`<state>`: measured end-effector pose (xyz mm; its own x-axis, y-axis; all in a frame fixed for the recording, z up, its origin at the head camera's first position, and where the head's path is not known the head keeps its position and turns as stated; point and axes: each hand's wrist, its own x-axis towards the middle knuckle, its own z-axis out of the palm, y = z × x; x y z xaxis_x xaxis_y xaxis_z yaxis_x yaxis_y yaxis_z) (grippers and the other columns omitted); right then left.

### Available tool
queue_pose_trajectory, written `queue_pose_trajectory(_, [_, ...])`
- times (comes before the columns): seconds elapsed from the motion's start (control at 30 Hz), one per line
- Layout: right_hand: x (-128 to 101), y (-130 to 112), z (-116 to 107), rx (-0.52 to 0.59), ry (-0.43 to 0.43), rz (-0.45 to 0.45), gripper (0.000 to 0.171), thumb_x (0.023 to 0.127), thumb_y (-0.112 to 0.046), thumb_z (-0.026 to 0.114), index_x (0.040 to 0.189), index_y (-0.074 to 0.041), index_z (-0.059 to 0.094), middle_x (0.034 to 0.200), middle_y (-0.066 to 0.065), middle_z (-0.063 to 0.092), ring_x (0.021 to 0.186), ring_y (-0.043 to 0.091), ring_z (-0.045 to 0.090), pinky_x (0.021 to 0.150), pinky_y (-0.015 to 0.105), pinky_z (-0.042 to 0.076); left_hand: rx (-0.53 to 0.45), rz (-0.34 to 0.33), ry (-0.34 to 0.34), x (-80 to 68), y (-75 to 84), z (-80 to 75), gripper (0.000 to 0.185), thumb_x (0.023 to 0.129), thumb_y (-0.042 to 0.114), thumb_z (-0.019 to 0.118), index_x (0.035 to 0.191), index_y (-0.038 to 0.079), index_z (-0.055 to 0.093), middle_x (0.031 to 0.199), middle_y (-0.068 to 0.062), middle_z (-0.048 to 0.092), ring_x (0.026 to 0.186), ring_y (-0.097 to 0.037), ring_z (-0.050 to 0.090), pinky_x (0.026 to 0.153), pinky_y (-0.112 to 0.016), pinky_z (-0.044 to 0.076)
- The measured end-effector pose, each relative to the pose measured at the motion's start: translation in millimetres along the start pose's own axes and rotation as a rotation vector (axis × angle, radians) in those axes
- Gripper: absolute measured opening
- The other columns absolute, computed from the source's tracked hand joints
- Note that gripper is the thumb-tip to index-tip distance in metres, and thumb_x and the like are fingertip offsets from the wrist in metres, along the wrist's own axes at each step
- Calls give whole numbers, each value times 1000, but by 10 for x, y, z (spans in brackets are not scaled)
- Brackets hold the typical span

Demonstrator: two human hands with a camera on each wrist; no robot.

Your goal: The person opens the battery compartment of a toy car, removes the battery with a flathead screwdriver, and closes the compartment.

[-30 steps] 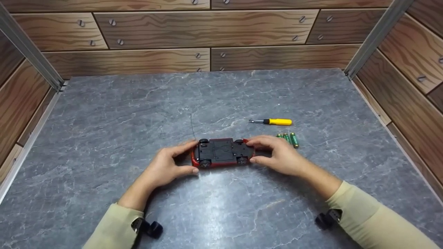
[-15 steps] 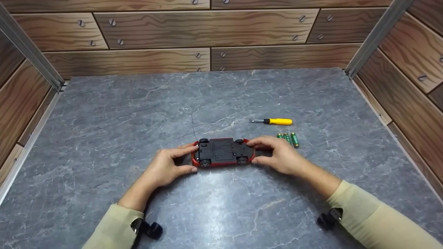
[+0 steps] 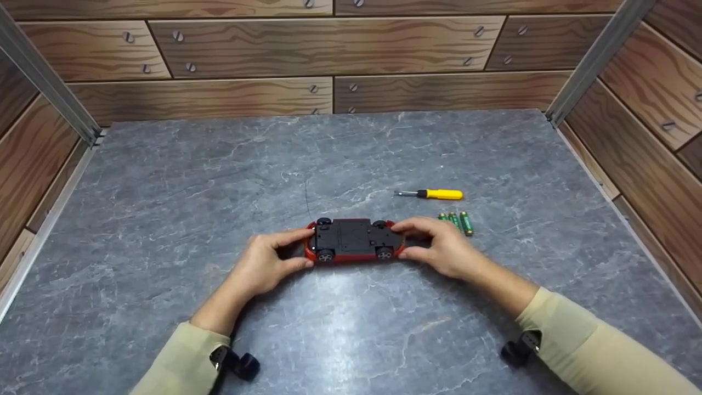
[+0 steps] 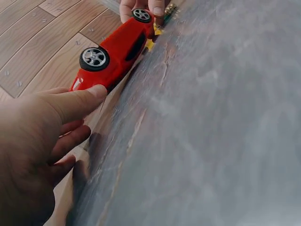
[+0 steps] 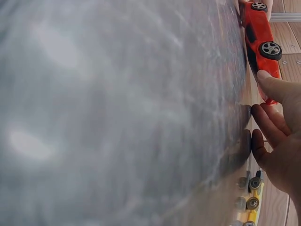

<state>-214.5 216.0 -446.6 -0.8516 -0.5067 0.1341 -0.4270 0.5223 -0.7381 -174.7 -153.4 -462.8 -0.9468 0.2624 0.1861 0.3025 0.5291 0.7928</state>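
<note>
A red toy car (image 3: 354,238) lies upside down between my hands, its black underside and wheels facing up. My left hand (image 3: 266,260) grips one end between thumb and fingers. At the other end my right hand (image 3: 444,247) holds the car the same way. In the left wrist view the car's red side (image 4: 124,42) shows with two silver-spoked wheels, and the left thumb presses near its corner. The right wrist view has the right thumb (image 5: 264,75) against the car, with the lower fingers spread near the tabletop.
A yellow-handled screwdriver (image 3: 443,194) lies behind the right hand. Several green batteries (image 3: 466,223) lie in a row just beyond that hand's knuckles. Wood-patterned walls (image 3: 329,46) bound the grey marbled table (image 3: 192,164) at the back and sides.
The left fingers and thumb have closed onto the car's left end. That end has shifted slightly away from the body and the car has tilted a little. The right hand has barely moved.
</note>
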Motion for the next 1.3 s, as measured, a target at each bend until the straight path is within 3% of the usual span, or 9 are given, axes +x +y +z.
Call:
queue_pose_trajectory(0.23, [-7,-16,-39,64,35,-5,44,88,-14,88,130,-16,76,130,4,75,118,19,69,103,37,56,-161,29,29,34,75,-56,54,82,11,92,134,11,75,130,-10,73,123,-26,69,108,-41,53])
queue_pose_trajectory(0.37, [-12,-52,-88,148,41,-5,42,89,-9,86,130,-11,76,129,8,75,113,20,72,96,31,60,-206,54,49,68,140,-84,49,83,10,91,130,8,76,128,-9,75,122,-26,70,108,-41,53])
queue_pose_trajectory(0.53, [-35,-123,-167,135,86,23,39,90,-12,86,128,-14,79,127,6,76,111,16,71,91,24,59,-232,79,51,123,247,-126,43,88,10,88,130,8,77,125,-8,76,119,-25,71,106,-38,55])
queue_pose_trajectory(0.77, [-23,-264,-261,177,97,32,34,95,-7,80,129,-11,78,122,9,77,94,12,69,75,20,58,-229,81,63,164,451,-249,39,91,12,85,129,8,78,114,-8,80,102,-20,77,88,-31,62])
queue_pose_trajectory(1.0, [30,-383,-336,179,146,3,34,95,-11,80,129,-13,79,101,7,81,91,16,75,77,21,58,-225,67,67,204,617,-371,39,92,12,84,130,8,76,111,-8,80,94,-16,78,79,-26,63])
queue_pose_trajectory(1.2, [76,-480,-377,213,164,-38,35,99,-11,75,134,-16,76,109,6,80,86,23,79,81,24,60,-167,53,78,245,761,-483,40,94,15,83,133,11,75,94,-7,82,78,-18,78,69,-22,58])
queue_pose_trajectory(1.3, [93,-522,-403,209,173,-32,37,101,-12,73,138,-16,73,108,5,81,82,22,78,62,19,56,-129,34,75,265,831,-535,41,95,19,83,135,16,75,92,-4,82,74,-17,77,59,-22,51])
